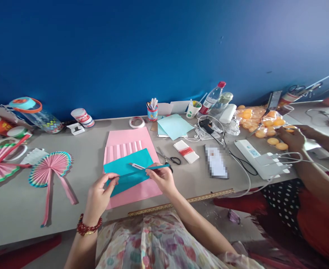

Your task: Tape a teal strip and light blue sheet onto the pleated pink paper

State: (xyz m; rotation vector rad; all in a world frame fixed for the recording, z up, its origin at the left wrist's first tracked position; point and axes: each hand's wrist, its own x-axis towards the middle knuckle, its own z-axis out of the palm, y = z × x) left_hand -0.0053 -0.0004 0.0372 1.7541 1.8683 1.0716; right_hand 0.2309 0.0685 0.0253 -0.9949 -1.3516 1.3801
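A teal paper sheet [126, 164] lies on a large pink sheet [131, 142] that carries a pleated pink strip [123, 150]. My left hand [99, 194] pinches the left end of a thin teal folded strip [136, 173] at the teal sheet's near edge. My right hand [162, 177] pinches the strip's right end. A small utility knife [136, 166] rests on the teal sheet just beyond my right fingers.
Finished pink paper fans [51, 168] lie at left. Scissors [168, 157], a tape roll [137, 121], a pen cup [152, 111], light-blue sheets [174, 126], bottles [212, 97] and a power strip [258, 158] sit on the grey table [18, 209]. Another person's hand [293, 138] reaches at right by orange pieces [265, 123].
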